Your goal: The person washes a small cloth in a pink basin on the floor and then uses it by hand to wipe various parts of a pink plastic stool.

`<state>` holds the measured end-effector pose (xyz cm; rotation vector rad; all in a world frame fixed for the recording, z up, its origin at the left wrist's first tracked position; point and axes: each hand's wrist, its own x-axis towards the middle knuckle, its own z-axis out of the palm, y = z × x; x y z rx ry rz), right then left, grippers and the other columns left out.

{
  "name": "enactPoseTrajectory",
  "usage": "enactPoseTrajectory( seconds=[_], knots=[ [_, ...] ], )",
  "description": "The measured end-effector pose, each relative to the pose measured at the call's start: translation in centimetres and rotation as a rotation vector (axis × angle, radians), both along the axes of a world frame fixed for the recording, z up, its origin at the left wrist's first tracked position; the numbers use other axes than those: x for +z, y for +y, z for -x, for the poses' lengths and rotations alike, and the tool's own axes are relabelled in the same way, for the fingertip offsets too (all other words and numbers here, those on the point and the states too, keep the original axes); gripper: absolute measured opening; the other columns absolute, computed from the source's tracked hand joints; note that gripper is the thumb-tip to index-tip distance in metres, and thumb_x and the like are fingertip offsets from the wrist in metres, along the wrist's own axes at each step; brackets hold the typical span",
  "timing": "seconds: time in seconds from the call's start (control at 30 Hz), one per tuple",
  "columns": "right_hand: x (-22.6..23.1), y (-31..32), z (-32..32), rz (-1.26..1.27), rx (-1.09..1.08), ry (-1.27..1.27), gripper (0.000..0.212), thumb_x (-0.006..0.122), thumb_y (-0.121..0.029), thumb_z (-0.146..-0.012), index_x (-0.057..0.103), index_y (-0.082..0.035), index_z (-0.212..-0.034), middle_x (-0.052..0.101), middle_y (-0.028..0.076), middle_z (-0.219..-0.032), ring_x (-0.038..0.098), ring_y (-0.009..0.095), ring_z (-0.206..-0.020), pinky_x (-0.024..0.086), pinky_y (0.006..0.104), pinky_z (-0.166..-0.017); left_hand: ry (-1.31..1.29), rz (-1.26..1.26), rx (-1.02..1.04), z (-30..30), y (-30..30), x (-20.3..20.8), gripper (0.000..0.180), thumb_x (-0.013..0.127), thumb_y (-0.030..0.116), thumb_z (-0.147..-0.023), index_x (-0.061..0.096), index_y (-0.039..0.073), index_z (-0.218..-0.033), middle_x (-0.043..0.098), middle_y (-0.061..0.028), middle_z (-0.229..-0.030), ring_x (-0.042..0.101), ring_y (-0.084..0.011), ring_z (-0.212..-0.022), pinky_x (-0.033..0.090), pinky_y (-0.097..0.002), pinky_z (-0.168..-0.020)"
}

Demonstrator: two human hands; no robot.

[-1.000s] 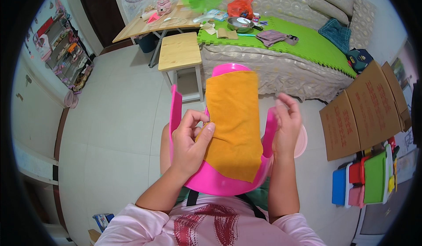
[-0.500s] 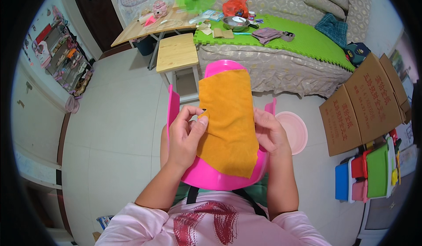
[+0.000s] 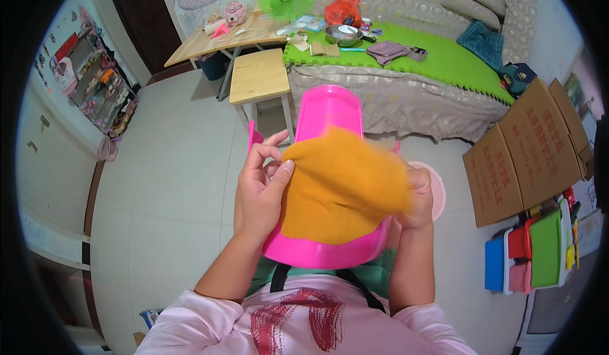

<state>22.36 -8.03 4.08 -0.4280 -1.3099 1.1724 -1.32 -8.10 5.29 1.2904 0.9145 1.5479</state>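
A mustard-yellow cloth (image 3: 336,193) is stretched between my two hands, its upper right part smeared by motion. My left hand (image 3: 261,180) pinches its left edge between thumb and fingers. At the opposite edge, my right hand (image 3: 417,196) is closed on the fabric, slightly blurred. Under the cloth is a bright pink plastic seat-like piece (image 3: 330,111) over my lap, with a raised far end, a side flap at the left and a rounded near rim. The cloth covers most of its middle.
A wooden stool (image 3: 259,76) stands just beyond, beside a wooden table (image 3: 184,50). Farther back is a sofa with a green foam mat (image 3: 444,69) holding a metal bowl (image 3: 342,36). To my right are a pale pink basin (image 3: 438,193), a cardboard box (image 3: 520,152) and coloured bins (image 3: 545,247).
The cloth's right side has swung up and to the right with my right hand. Its far edge has dropped, uncovering the pink piece's raised end. A dark spot by my left fingers is gone from sight.
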Motion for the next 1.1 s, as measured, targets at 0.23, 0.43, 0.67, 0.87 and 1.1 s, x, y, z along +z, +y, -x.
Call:
enactPoseTrajectory(
  seconds=[0.23, 0.43, 0.67, 0.87, 1.1],
  knots=[
    [-0.8, 1.4, 0.3, 0.143, -0.181, -0.178, 0.029, 0.035, 0.017, -0.057, 0.060, 0.003, -0.059, 0.061, 0.013, -0.099, 0.056, 0.021, -0.092, 0.042, 0.0275, -0.084, 0.090, -0.095, -0.067, 0.7, 0.1, -0.2, 0.014, 0.067, 0.005, -0.086, 0.058, 0.002, -0.097, 0.050, -0.0223, -0.138, 0.060, -0.0150, -0.104, 0.047, -0.0278, -0.090],
    [0.0, 1.1, 0.5, 0.104, -0.180, -0.206, 0.031, 0.050, 0.017, -0.072, 0.069, 0.003, -0.092, 0.062, 0.010, -0.098, 0.058, 0.016, -0.092, 0.044, 0.0249, -0.086, 0.120, -0.019, -0.061, 0.8, -0.1, 0.3, 0.026, 0.052, -0.011, -0.080, 0.067, -0.003, -0.100, 0.047, -0.0198, -0.139, 0.059, -0.0232, -0.114, 0.052, -0.0298, -0.088],
    [0.3, 1.8, 1.1, 0.283, -0.463, -0.101, 0.037, 0.053, 0.012, -0.075, 0.064, 0.005, -0.110, 0.065, 0.009, -0.096, 0.060, 0.015, -0.092, 0.048, 0.0265, -0.085, 0.098, -0.055, -0.074, 1.0, -0.1, -0.1, 0.024, 0.051, -0.008, -0.080, 0.069, -0.003, -0.094, 0.049, -0.0207, -0.138, 0.059, -0.0226, -0.113, 0.051, -0.0302, -0.086],
    [-0.1, 0.0, 0.8, 0.320, -0.813, -0.260, 0.025, 0.052, 0.011, -0.073, 0.066, 0.002, -0.091, 0.063, 0.008, -0.095, 0.058, 0.013, -0.082, 0.048, 0.0249, -0.071, 0.175, -0.097, -0.030, 0.9, -0.5, 0.2, 0.018, 0.054, 0.004, -0.084, 0.069, -0.006, -0.080, 0.051, -0.0268, -0.134, 0.058, -0.0272, -0.113, 0.041, -0.0368, -0.099],
    [1.4, -5.6, 7.7, -0.186, -0.841, -0.796, 0.029, 0.069, -0.007, -0.077, 0.065, -0.001, -0.105, 0.055, 0.017, -0.113, 0.053, 0.033, -0.101, 0.046, 0.0404, -0.084, 0.155, -0.054, -0.023, 0.5, -0.6, -0.2, 0.028, 0.055, 0.013, -0.092, 0.062, -0.004, -0.113, 0.055, -0.0221, -0.130, 0.057, -0.0190, -0.112, 0.043, -0.0302, -0.094]
  ],
)
